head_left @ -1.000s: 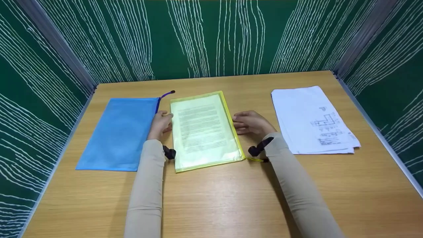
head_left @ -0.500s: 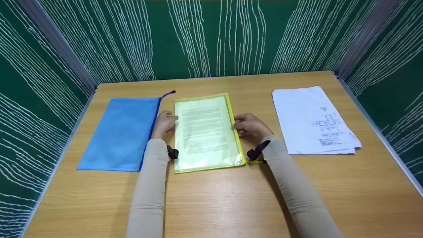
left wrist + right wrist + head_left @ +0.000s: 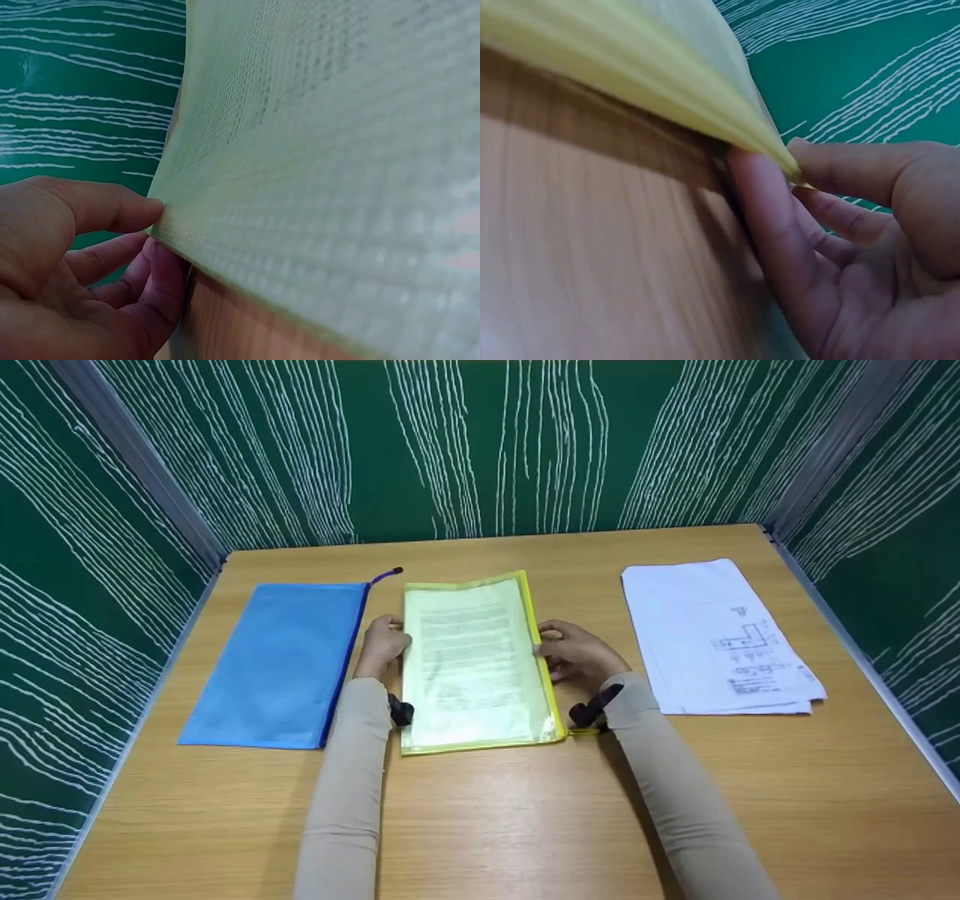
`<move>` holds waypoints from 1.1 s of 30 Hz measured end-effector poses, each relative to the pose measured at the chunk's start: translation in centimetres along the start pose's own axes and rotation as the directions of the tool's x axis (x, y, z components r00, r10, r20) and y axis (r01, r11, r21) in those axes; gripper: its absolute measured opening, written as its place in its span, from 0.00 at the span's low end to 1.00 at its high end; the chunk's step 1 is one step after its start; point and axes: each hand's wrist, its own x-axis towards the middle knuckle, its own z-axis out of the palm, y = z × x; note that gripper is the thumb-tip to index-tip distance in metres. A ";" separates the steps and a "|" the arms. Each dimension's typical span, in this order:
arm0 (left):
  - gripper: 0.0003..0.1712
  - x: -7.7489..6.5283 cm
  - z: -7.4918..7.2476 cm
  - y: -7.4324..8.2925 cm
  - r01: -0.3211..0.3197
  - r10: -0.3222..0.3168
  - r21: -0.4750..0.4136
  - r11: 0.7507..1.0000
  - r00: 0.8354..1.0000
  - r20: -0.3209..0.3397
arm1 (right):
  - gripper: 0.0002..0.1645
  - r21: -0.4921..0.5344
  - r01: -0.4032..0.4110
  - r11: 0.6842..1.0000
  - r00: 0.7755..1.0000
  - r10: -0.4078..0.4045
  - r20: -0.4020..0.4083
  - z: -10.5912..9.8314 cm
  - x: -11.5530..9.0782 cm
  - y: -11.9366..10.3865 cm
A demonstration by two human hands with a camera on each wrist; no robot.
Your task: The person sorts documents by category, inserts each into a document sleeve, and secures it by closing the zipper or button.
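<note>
A clear zip pouch with yellow edging point(image 3: 480, 667) lies at the middle of the table, printed sheets visible inside it. My left hand point(image 3: 384, 647) pinches its left edge between thumb and fingers; in the left wrist view the thumb of that hand point(image 3: 82, 262) presses on top and the fingers curl below. On the other side, my right hand point(image 3: 579, 651) pinches the yellow zipped edge. In the right wrist view this hand point(image 3: 862, 240) has its thumb above the edge point(image 3: 667, 75) and fingers beneath, with the edge raised off the wood.
A blue zip pouch point(image 3: 277, 667) with a purple pull lies to the left, close to my left forearm. At the right rests a stack of white papers point(image 3: 690, 645) with printed drawings. Green walls with white lines point(image 3: 480, 450) enclose the wooden table point(image 3: 480, 825).
The yellow-edged pouch has shifted slightly right and turned straighter, both hands moving with it. My right hand has closed its pinch on the edge. The blue pouch and papers stay put.
</note>
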 end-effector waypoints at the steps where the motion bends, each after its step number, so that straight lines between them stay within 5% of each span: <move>1: 0.29 0.0 0.1 0.1 -0.008 0.008 -0.009 1.000 1.000 0.005 | 0.27 0.002 0.003 1.000 1.000 -0.003 0.006 -0.2 -0.1 0.0; 9: 0.30 -0.1 1.6 1.0 -0.059 0.060 -0.068 0.996 0.998 0.010 | 0.29 -0.006 -0.014 1.000 1.000 0.015 0.025 -1.7 -1.0 0.1; 18: 0.29 0.0 4.0 2.0 -0.125 0.126 -0.038 0.991 0.992 0.021 | 0.28 -0.035 -0.055 0.998 0.998 0.055 0.001 -4.1 -2.1 0.4; 33: 0.30 0.2 8.1 3.5 -0.137 0.141 -0.059 0.989 0.988 0.067 | 0.29 -0.041 -0.050 0.998 0.998 0.052 0.034 -8.1 -4.3 1.5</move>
